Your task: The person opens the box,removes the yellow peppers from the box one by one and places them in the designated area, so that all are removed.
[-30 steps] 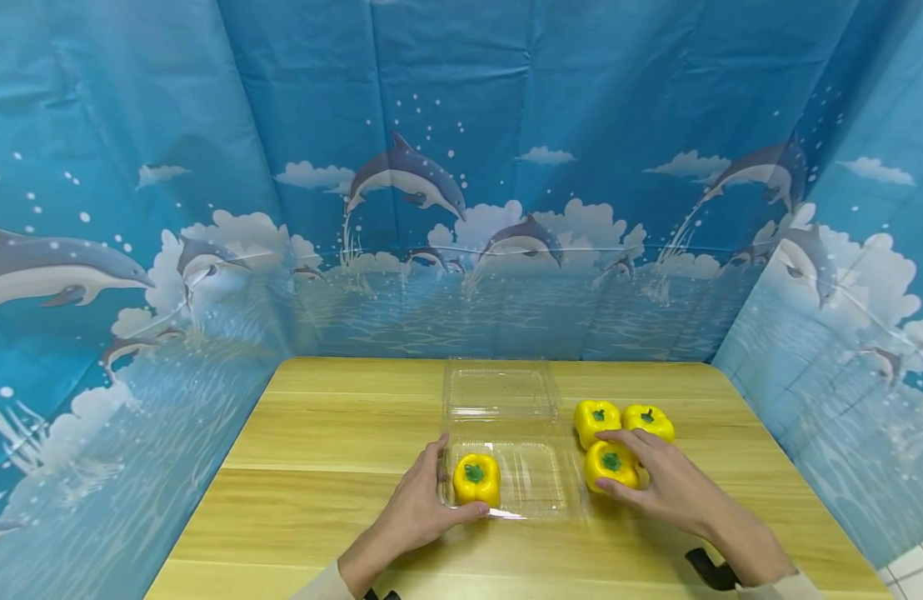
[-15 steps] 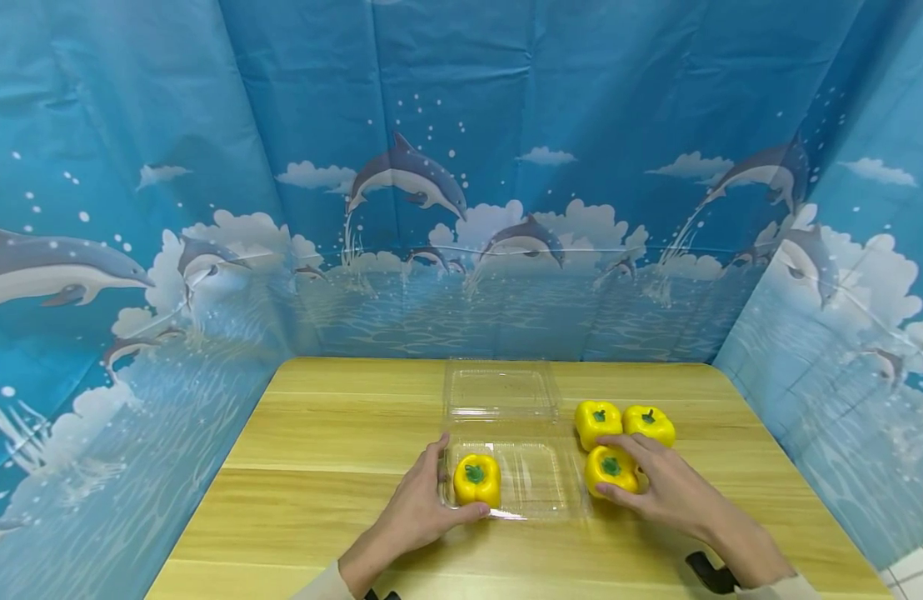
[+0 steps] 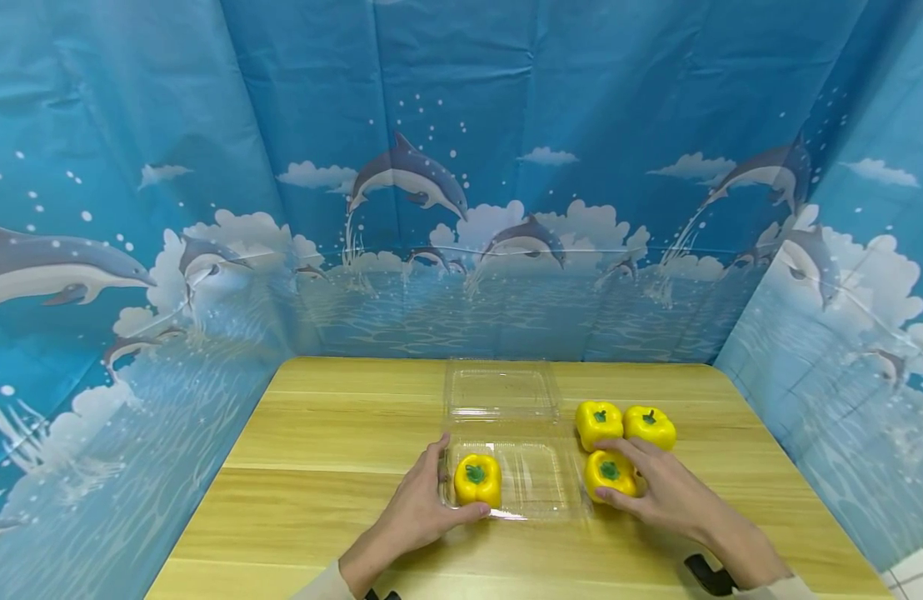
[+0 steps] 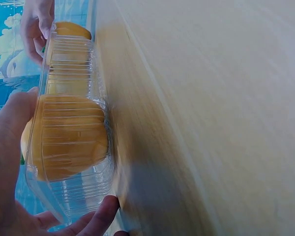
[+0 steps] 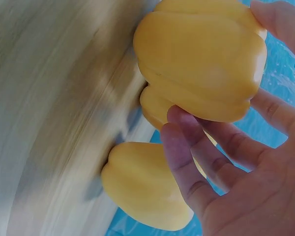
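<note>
Presently one yellow pepper [image 3: 476, 480] sits inside the clear clamshell tray [image 3: 540, 483] at lower centre, steadied by the left hand [image 3: 416, 510], thumb and fingertip curled about the tray's left edge. Right of it, the right hand [image 3: 660, 492] wraps curled fingers [image 5: 187, 142] round a second pepper [image 3: 608, 472]. Two more peppers [image 3: 598, 421] [image 3: 649, 424] remain on the wooden table [image 3: 319, 467] just behind; by this reckoning, one is packed and three are outstanding.

- One pepper [image 3: 477, 479] sits in the left of the box [image 3: 540, 487] before me.
- The lid [image 3: 501, 389] lies open behind the box.
- Three peppers [image 3: 625, 425] sit right of it on the table [image 3: 326, 450].
</note>
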The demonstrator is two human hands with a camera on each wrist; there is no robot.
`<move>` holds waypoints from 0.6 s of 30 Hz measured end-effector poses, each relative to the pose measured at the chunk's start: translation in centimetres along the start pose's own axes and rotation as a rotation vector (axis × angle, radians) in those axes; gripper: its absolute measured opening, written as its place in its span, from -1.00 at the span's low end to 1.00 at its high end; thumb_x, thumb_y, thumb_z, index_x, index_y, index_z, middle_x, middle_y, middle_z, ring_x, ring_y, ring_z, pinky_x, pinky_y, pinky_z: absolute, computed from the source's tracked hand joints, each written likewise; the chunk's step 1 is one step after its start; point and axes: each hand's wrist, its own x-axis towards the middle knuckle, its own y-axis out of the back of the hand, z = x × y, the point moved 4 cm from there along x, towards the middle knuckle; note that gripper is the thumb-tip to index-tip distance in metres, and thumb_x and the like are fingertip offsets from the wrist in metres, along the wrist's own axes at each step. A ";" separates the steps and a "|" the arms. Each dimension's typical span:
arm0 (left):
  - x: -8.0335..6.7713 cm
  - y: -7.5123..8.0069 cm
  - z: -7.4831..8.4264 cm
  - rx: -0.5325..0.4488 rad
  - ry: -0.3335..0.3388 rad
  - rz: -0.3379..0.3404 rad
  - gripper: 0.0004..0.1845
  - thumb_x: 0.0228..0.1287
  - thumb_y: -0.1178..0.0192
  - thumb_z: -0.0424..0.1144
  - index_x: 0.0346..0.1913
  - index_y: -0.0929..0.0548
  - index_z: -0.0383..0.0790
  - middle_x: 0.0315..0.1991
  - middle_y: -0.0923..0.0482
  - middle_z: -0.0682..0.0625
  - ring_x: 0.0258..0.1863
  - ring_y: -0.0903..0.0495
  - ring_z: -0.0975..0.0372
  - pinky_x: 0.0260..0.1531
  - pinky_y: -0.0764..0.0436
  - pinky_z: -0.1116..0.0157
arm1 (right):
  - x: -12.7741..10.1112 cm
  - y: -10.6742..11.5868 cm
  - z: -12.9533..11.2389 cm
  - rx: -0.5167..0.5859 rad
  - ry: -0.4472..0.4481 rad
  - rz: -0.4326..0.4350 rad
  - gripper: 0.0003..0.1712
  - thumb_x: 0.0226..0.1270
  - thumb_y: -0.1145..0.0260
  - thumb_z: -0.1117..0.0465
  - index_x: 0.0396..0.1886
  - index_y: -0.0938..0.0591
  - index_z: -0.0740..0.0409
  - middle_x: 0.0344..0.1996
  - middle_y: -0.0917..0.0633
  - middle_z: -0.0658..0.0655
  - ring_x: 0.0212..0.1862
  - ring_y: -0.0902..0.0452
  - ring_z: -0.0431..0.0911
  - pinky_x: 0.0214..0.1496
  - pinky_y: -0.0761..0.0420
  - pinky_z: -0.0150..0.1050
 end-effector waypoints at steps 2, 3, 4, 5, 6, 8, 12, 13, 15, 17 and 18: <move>0.0 0.0 0.0 0.002 -0.002 0.002 0.42 0.24 -0.72 0.33 0.91 -0.09 -0.19 0.80 -0.34 -0.34 0.46 -0.73 -0.27 0.39 -0.80 -0.31 | 0.0 -0.1 0.1 0.000 0.004 -0.001 -0.25 0.47 -0.69 -0.27 0.49 -0.73 -0.05 0.30 -0.85 0.15 0.29 -0.83 0.19 0.26 -0.85 0.31; 0.0 0.0 0.0 0.002 -0.004 0.003 0.42 0.24 -0.72 0.33 0.91 -0.09 -0.19 0.80 -0.34 -0.34 0.46 -0.73 -0.27 0.39 -0.80 -0.31 | 0.0 -0.1 0.1 -0.002 0.006 -0.002 -0.25 0.47 -0.69 -0.27 0.49 -0.73 -0.05 0.29 -0.85 0.15 0.28 -0.83 0.18 0.26 -0.86 0.31; 0.0 0.0 0.0 0.003 -0.005 0.004 0.42 0.24 -0.72 0.33 0.91 -0.09 -0.19 0.80 -0.34 -0.34 0.46 -0.74 -0.27 0.39 -0.80 -0.31 | 0.0 -0.1 0.1 -0.001 0.007 -0.005 -0.25 0.47 -0.69 -0.27 0.49 -0.73 -0.05 0.29 -0.85 0.15 0.28 -0.83 0.18 0.26 -0.86 0.30; 0.0 0.0 0.0 0.003 -0.005 0.004 0.42 0.24 -0.72 0.32 0.91 -0.09 -0.19 0.79 -0.34 -0.34 0.46 -0.74 -0.26 0.39 -0.80 -0.31 | 0.0 -0.1 0.1 0.000 0.008 -0.006 -0.25 0.47 -0.69 -0.27 0.49 -0.73 -0.05 0.29 -0.85 0.15 0.28 -0.83 0.17 0.26 -0.86 0.30; 0.0 0.0 0.0 0.003 -0.006 0.004 0.42 0.24 -0.72 0.32 0.91 -0.09 -0.20 0.79 -0.34 -0.34 0.46 -0.74 -0.26 0.39 -0.80 -0.31 | 0.0 -0.1 0.1 -0.005 0.009 -0.007 -0.25 0.47 -0.69 -0.27 0.49 -0.73 -0.05 0.29 -0.85 0.14 0.28 -0.83 0.16 0.25 -0.86 0.29; 0.0 0.0 0.0 0.002 -0.006 0.004 0.42 0.24 -0.72 0.32 0.91 -0.09 -0.20 0.79 -0.34 -0.34 0.46 -0.74 -0.25 0.39 -0.81 -0.30 | 0.0 -0.1 0.1 -0.008 0.011 -0.008 -0.25 0.47 -0.68 -0.27 0.49 -0.74 -0.05 0.29 -0.85 0.13 0.28 -0.83 0.15 0.25 -0.86 0.29; 0.0 0.0 0.0 -0.001 -0.006 0.002 0.42 0.25 -0.72 0.32 0.91 -0.09 -0.20 0.79 -0.35 -0.34 0.46 -0.74 -0.24 0.39 -0.81 -0.29 | 0.0 -0.1 0.1 -0.009 0.010 -0.013 -0.25 0.48 -0.68 -0.28 0.50 -0.73 -0.06 0.30 -0.84 0.13 0.28 -0.83 0.16 0.26 -0.86 0.29; 0.0 0.0 0.0 0.000 -0.007 0.002 0.42 0.25 -0.72 0.33 0.91 -0.09 -0.20 0.79 -0.35 -0.34 0.46 -0.74 -0.24 0.39 -0.81 -0.29 | 0.0 -0.1 0.1 -0.009 0.010 -0.015 -0.25 0.48 -0.68 -0.28 0.50 -0.74 -0.06 0.30 -0.84 0.14 0.28 -0.83 0.16 0.25 -0.86 0.28; 0.0 0.0 0.0 0.001 -0.007 0.002 0.42 0.25 -0.71 0.33 0.91 -0.09 -0.20 0.79 -0.35 -0.33 0.46 -0.74 -0.24 0.39 -0.81 -0.29 | 0.0 -0.1 0.2 -0.010 0.010 -0.018 -0.25 0.48 -0.67 -0.28 0.50 -0.74 -0.06 0.30 -0.84 0.14 0.28 -0.83 0.15 0.25 -0.86 0.28; 0.0 0.0 0.0 0.002 -0.007 0.003 0.42 0.25 -0.71 0.33 0.91 -0.09 -0.20 0.79 -0.35 -0.33 0.46 -0.74 -0.24 0.39 -0.81 -0.29 | -0.1 -0.1 0.2 -0.012 0.012 -0.020 -0.25 0.49 -0.67 -0.28 0.50 -0.74 -0.06 0.30 -0.84 0.13 0.27 -0.83 0.15 0.24 -0.86 0.27; 0.0 0.0 0.0 0.001 -0.007 0.002 0.42 0.25 -0.71 0.33 0.91 -0.09 -0.20 0.79 -0.35 -0.34 0.46 -0.74 -0.24 0.39 -0.81 -0.29 | -0.1 -0.1 0.2 -0.013 0.013 -0.021 -0.24 0.49 -0.67 -0.28 0.51 -0.74 -0.06 0.30 -0.84 0.13 0.28 -0.83 0.15 0.24 -0.86 0.28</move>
